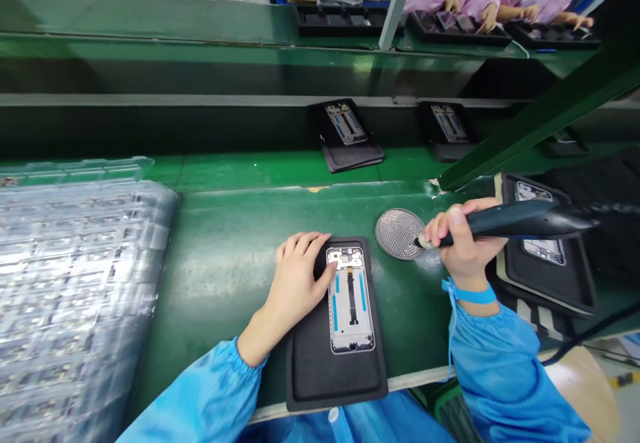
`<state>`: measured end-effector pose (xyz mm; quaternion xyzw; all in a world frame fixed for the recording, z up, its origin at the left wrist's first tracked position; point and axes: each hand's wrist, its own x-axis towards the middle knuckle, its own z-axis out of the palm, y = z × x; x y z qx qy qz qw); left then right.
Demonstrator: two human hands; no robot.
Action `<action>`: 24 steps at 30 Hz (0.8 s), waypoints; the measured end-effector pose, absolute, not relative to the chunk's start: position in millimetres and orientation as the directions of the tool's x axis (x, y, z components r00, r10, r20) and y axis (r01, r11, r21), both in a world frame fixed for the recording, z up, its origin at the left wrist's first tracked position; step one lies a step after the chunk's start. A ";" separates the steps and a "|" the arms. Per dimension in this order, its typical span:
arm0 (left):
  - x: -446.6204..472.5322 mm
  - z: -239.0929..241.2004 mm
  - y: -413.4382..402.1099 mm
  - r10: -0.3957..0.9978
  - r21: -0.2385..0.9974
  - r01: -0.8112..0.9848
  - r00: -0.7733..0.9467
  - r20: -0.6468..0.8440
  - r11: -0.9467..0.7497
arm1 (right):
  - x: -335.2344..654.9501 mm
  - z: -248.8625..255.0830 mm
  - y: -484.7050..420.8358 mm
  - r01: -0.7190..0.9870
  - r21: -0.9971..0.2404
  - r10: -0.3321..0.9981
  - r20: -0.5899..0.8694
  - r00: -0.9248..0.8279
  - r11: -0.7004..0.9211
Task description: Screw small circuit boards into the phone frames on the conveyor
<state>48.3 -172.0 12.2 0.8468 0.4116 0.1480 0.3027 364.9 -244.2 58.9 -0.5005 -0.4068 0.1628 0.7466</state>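
- Silver rectangular phone frame [345,311] with blue strips and a black ribbon down its middle lies in a black rectangular tray [335,379], right of the tray's centre line
- Bare left hand [300,276] rests over the tray's upper left edge, its thumb over the phone frame's upper left side, fingers loosely bent; I cannot tell whether they grip the edge
- Bare right hand [467,246], wearing a bright blue wrist strap [473,295], is clenched round a long black handheld tool [510,221]
- That tool's front end points at the right side of a round grey perforated dish [397,229]; contact cannot be made out
- Green tabletop [215,249] lies beneath, with stacked clear plastic trays [75,283] at its left
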 end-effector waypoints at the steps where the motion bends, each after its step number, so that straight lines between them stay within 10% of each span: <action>1: 49.8 15.0 -169.3 0.787 0.642 0.613 0.616 -0.025 -0.460 | 360.6 64.1 -244.0 0.155 -0.867 0.642 0.459 0.614 0.473; 24: 65.2 21.2 -170.5 0.797 0.724 0.585 0.598 -0.082 -0.365 | 254.4 62.6 -206.1 -0.067 -0.856 0.821 0.467 0.328 0.513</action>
